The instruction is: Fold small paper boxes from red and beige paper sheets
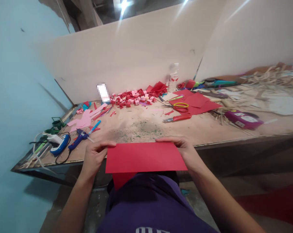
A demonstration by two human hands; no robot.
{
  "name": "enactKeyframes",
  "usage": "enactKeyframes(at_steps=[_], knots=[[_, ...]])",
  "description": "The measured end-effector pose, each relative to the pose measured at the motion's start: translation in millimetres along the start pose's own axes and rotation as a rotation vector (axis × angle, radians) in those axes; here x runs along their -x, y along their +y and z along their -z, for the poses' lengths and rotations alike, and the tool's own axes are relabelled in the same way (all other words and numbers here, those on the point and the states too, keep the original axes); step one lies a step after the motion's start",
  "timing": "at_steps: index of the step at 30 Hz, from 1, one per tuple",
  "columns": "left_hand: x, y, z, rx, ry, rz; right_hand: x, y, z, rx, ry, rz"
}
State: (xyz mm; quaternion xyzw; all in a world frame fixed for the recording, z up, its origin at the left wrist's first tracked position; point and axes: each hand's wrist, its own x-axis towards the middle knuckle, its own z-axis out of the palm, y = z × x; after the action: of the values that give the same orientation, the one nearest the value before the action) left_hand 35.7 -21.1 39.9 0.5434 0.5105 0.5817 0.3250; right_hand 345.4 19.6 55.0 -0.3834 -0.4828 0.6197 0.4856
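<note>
A red sheet of paper [143, 157] spans the space between my hands at the near edge of the workbench. It looks folded, since a second red part [123, 180] hangs below its lower edge. My left hand [95, 154] pinches its upper left corner, with the thumb along the top. On the other side, my right hand [181, 150] grips the upper right corner, fingers along the top edge and partly hidden behind the paper. Just beyond the sheet, green crumbs [146, 127] are scattered on the wooden top.
Small red and pink paper boxes [133, 97] are heaped at the back. To the right lie yellow-handled scissors [180, 105], a red cutter knife [177, 118], red sheets [202, 102] and a purple tape measure [243, 119]. A blue glue gun [79, 137] and power socket [60, 144] sit left.
</note>
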Motion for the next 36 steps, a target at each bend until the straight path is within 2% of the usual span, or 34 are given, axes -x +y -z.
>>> enactKeyframes(at_steps=[4,7,11,13,15,17,20,26,31,34,36], knots=[[4.7,-5.7,5.3,-0.033,-0.059,-0.042,2.6,-0.9,2.8,0.087,0.023,0.084],[6.1,-2.7,13.8,-0.039,-0.130,-0.087,6.7,-2.7,6.2,0.214,-0.004,0.227],[1.5,15.5,22.0,-0.010,-0.174,-0.230,10.0,-3.0,7.7,0.357,-0.093,0.450],[-2.1,30.6,19.2,-0.115,-0.228,-0.316,9.9,-1.8,6.5,0.402,-0.166,0.562],[-5.1,46.6,10.5,-0.308,-0.344,-0.372,9.2,0.3,4.8,0.430,-0.234,0.671],[-7.4,59.8,-1.7,-0.482,-0.521,-0.396,8.7,2.7,3.3,0.442,-0.284,0.776],[-9.9,69.0,-18.0,-0.611,-0.706,-0.364,9.0,5.2,2.4,0.463,-0.304,0.883],[-13.4,62.8,-23.6,-0.572,-0.792,-0.208,9.5,5.2,3.4,0.507,-0.312,0.925],[-13.4,60.1,-24.8,-0.538,-0.827,-0.157,9.3,3.9,3.5,0.523,-0.354,0.939],[-12.4,61.4,-20.9,-0.521,-0.783,-0.133,12.2,3.4,4.0,0.483,-0.323,0.881],[-11.8,58.9,-11.1,-0.483,-0.678,-0.084,14.1,2.9,5.4,0.435,-0.245,0.779]])
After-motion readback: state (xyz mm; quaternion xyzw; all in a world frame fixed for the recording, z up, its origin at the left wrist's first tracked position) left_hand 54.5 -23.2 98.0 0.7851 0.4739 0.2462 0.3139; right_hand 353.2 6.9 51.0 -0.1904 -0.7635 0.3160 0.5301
